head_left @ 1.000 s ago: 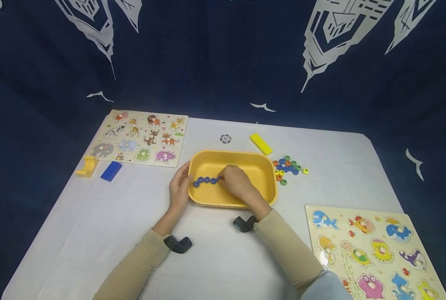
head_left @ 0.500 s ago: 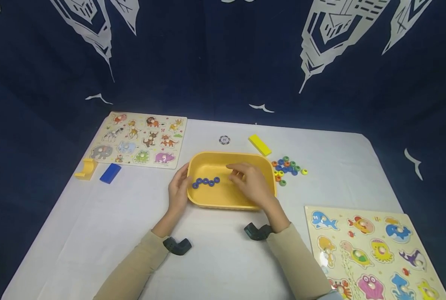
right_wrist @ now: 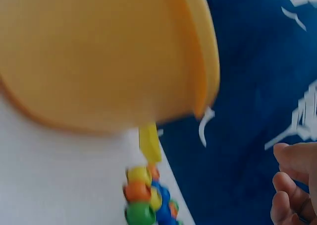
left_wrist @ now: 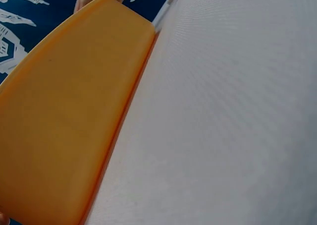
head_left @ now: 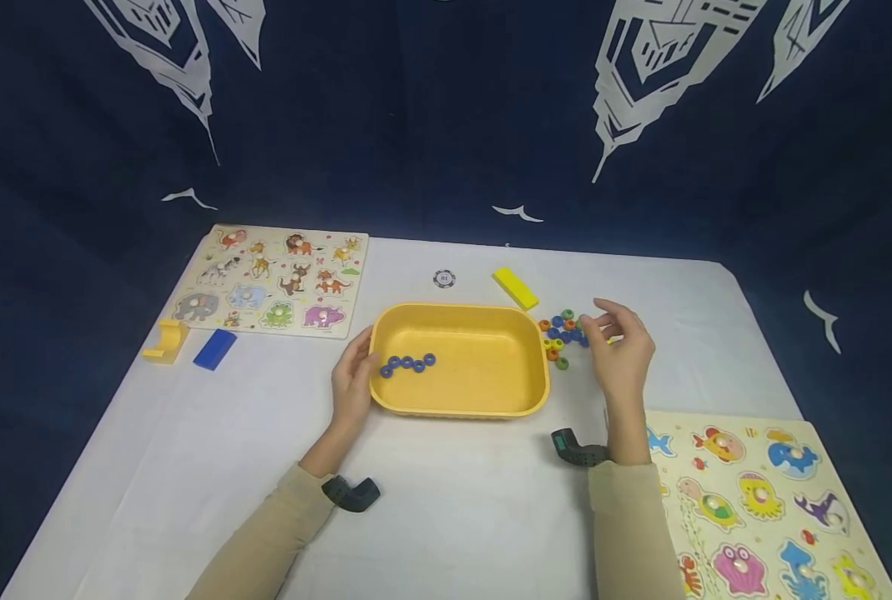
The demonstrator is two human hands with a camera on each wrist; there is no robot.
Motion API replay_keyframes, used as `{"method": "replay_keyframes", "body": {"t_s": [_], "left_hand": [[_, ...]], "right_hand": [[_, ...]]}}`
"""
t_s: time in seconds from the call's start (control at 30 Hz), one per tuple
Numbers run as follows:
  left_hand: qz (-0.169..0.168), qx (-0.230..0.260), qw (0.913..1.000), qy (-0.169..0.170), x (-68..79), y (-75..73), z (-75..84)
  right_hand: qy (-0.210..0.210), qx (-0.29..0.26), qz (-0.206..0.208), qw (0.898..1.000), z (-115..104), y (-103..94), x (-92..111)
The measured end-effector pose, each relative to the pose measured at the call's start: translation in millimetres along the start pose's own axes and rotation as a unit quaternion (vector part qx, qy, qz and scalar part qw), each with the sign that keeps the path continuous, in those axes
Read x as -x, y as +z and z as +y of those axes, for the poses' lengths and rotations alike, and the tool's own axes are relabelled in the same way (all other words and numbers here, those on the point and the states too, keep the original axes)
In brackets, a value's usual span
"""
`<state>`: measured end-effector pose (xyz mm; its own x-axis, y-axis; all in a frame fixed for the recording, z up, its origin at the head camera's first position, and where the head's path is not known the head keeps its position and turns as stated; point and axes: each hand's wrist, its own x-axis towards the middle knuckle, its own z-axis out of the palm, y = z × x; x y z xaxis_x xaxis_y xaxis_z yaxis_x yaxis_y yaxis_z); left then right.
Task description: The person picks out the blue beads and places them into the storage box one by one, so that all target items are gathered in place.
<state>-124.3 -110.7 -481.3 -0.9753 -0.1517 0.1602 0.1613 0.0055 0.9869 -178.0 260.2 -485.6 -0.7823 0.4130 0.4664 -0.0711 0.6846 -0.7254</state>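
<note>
A yellow plastic tray (head_left: pixel 483 367) sits mid-table, with several blue beads (head_left: pixel 407 363) in a crooked row on the left part of its floor. My left hand (head_left: pixel 352 383) holds the tray's left end, thumb at the rim and fingers along the outer wall. In the left wrist view the long outer wall of the tray (left_wrist: pixel 74 111) fills the left half. Right of the tray lies a loose cluster of coloured beads (head_left: pixel 554 335). My right hand (head_left: pixel 622 354) hovers at the cluster's right edge, partly covering it, with thumb and forefinger apart and nothing between them.
An animal peg puzzle (head_left: pixel 273 283) lies back left, a sea-animal puzzle (head_left: pixel 746 500) front right. A yellow arch block (head_left: pixel 167 342) and a blue block (head_left: pixel 215 349) lie at the left. Behind the tray are a round chip (head_left: pixel 444 278) and a yellow block (head_left: pixel 515 287).
My right hand has let go of a blue bead at the row's right end, lifted out of the tray and moved right to the loose beads. My left hand keeps its place on the tray.
</note>
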Motion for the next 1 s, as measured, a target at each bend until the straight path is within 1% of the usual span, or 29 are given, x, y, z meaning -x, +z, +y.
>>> {"method": "replay_keyframes", "body": {"t_s": [0.03,0.1,0.13,0.17,0.2,0.27,0.33,0.37,0.43,0.53,0.6,0.67,0.83,1.0], "left_hand": [[-0.002,0.003,1.0,-0.001,0.1,-0.5,0.6],[-0.006,0.006,1.0,-0.002,0.3,-1.1,2.7],[-0.008,0.007,0.9999,-0.002,1.1,-0.8,5.9],[-0.008,0.007,0.9999,-0.001,1.9,-0.5,9.0],[-0.008,0.005,0.9999,0.0,2.8,-0.1,12.3],[-0.008,0.0,1.0,0.001,4.4,1.3,18.9],[-0.007,-0.004,1.0,0.001,5.9,2.5,24.7],[-0.006,-0.006,1.0,0.001,6.0,2.7,25.3],[-0.006,-0.009,0.9999,0.001,6.1,3.1,26.1],[-0.005,-0.009,0.9999,0.002,6.2,3.3,25.9],[-0.004,-0.01,0.9999,0.004,6.3,3.5,25.3],[-0.004,-0.01,0.9999,0.006,6.4,3.8,25.2],[-0.004,-0.014,0.9999,0.007,5.7,3.8,25.7],[-0.003,-0.021,0.9998,0.003,5.6,4.1,27.4]], "right_hand": [[0.016,0.013,0.003,1.0,10,0.3,-2],[0.033,0.037,0.005,0.999,25,0.3,-4],[0.045,0.037,0.005,0.998,29,-0.2,-4],[0.052,0.051,0.01,0.997,32,1.1,-3],[0.065,0.055,0.004,0.996,30,-0.2,-2],[0.089,0.049,-0.013,0.995,15,-6.6,1],[0.118,0.045,-0.038,0.991,-4,-14.5,5],[0.135,0.044,-0.051,0.989,-15,-18.1,7],[0.152,0.056,-0.073,0.984,-26,-20.6,11],[0.161,0.097,-0.096,0.977,-23,-15.6,15],[0.163,0.118,-0.101,0.974,-17,-10.3,17],[0.167,0.135,-0.103,0.971,-16,-8.7,18],[0.172,0.151,-0.091,0.969,-17,-7.0,20],[0.174,0.154,-0.096,0.968,-17,-6.3,20]]}}
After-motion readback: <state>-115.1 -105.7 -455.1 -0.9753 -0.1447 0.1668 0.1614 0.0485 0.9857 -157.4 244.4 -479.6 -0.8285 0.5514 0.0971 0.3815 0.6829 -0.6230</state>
